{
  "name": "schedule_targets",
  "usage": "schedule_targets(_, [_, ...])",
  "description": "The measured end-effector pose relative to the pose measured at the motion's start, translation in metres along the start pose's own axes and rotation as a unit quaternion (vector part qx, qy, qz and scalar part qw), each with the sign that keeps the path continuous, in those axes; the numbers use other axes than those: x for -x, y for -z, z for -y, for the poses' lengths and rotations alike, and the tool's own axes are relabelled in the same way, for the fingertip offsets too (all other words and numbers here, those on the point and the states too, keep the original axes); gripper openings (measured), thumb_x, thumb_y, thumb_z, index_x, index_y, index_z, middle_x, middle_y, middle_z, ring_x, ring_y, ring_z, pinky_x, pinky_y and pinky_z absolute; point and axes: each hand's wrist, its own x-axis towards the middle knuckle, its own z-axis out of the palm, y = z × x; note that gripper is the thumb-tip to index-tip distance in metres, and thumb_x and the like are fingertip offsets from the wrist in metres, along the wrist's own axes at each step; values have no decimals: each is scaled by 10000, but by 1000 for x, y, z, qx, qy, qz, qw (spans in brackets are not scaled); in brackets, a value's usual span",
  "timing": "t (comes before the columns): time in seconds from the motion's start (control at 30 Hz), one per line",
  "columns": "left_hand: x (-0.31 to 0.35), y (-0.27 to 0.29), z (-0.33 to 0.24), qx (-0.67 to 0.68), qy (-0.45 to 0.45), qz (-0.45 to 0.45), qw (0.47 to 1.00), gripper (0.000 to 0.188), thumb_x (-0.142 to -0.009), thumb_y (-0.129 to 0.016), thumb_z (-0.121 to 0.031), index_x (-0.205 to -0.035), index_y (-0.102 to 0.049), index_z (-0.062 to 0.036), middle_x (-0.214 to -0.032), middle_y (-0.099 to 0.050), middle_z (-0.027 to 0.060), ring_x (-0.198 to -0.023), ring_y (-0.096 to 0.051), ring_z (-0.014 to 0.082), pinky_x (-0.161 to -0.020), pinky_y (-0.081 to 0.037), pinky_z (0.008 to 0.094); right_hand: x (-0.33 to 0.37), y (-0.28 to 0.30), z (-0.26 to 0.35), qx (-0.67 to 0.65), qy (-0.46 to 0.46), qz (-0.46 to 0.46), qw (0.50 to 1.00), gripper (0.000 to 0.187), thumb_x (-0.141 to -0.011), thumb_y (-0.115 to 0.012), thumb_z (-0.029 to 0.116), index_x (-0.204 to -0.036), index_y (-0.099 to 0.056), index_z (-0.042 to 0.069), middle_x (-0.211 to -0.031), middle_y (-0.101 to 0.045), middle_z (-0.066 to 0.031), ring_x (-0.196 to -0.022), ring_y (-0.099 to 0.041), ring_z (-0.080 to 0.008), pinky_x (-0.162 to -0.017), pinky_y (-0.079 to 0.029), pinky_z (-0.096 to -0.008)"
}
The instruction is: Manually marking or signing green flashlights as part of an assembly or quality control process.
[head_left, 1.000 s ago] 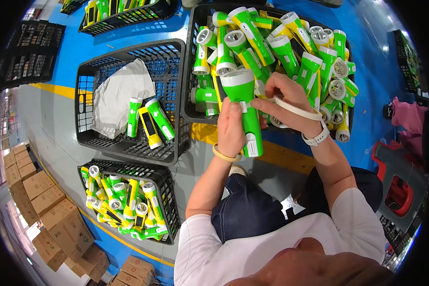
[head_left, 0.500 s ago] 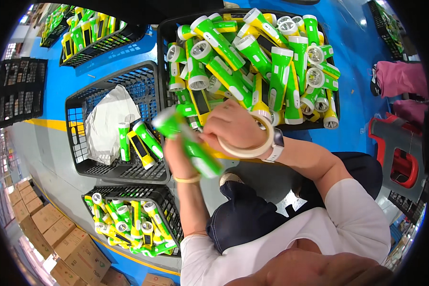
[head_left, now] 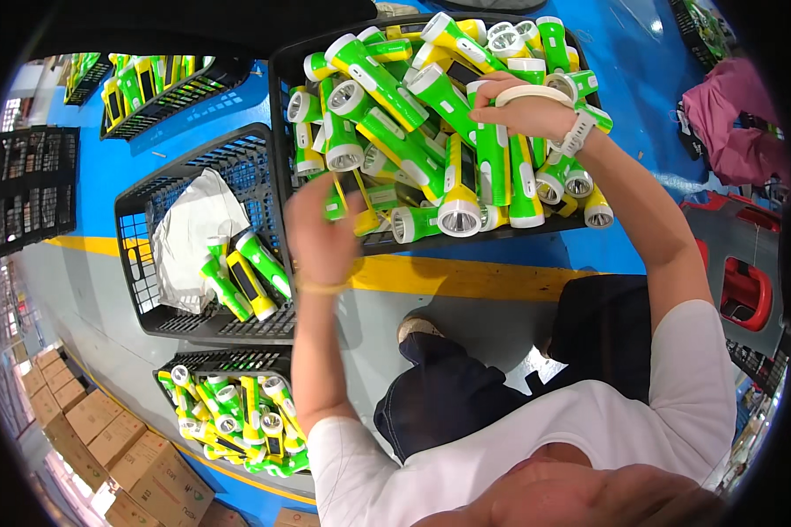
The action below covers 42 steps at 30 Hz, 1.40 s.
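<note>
My right hand (head_left: 536,110) reaches over the large black basket (head_left: 281,105), fingers closed round the white-headed end of a green flashlight (head_left: 492,162) among the others. A cream ring, like a roll of tape (head_left: 536,91), hangs round this hand, above a white-strapped watch (head_left: 580,132). Smeared by motion, my left hand (head_left: 321,224) is at the large basket's near left corner; its fingers cannot be made out. In the middle basket (head_left: 141,321), a white sheet (head_left: 198,233) lies beside several flashlights, among them a yellow one (head_left: 251,285) with a dark panel.
A smaller basket of green and yellow flashlights (head_left: 237,417) stands nearer me on the left. Another full basket (head_left: 171,92) is at the far left. Cardboard boxes (head_left: 149,465) are stacked lower left; a grey and red stool (head_left: 743,272) stands right.
The flashlight that was in my left hand no longer shows there. My right hand has moved up and right onto another flashlight in the large basket. The view has shifted slightly.
</note>
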Motion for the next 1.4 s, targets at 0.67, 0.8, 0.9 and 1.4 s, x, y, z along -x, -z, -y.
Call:
schedule_targets(0.67, [-16,-65,-120,660,237,120,703,550,-956,-400,-220,-1424,-166,-50,-1316,-399,96,-1139,-455,177,-948,-391,317,69,-6,46,-370,130,78,917,148,-921,-549,172,-896,-541,26,-720,-539,-13,-603,-511,-62,-528,-403,-215])
schedule_targets(0.8, [-16,-70,-114,654,255,134,700,500,-979,-383,-226,-1411,-206,-47,-1285,-431,105,-1140,-457,176,-951,-386,308,77,3,57,-344,178,131,913,138,-903,-579,155,-942,-590,23,-716,-564,-19,-583,-517,-54,-513,-417,-199])
schedule_targets(0.9, [-13,-66,-126,654,274,122,694,393,-986,-357,-307,-1281,-356,-48,-1060,-561,119,-864,-594,196,-740,-508,321,68,3,54,-307,101,95,942,117,-892,-577,132,-918,-580,18,-694,-560,-11,-587,-524,-53,-510,-419,-207])
schedule_targets(1.4, [-7,-65,-117,689,227,96,681,519,-964,-394,-392,-1363,-286,-78,-1153,-528,94,-976,-562,176,-803,-485,302,66,-1,57,-331,110,117,930,156,-903,-566,159,-866,-545,9,-684,-570,-20,-595,-525,-53,-513,-410,-199])
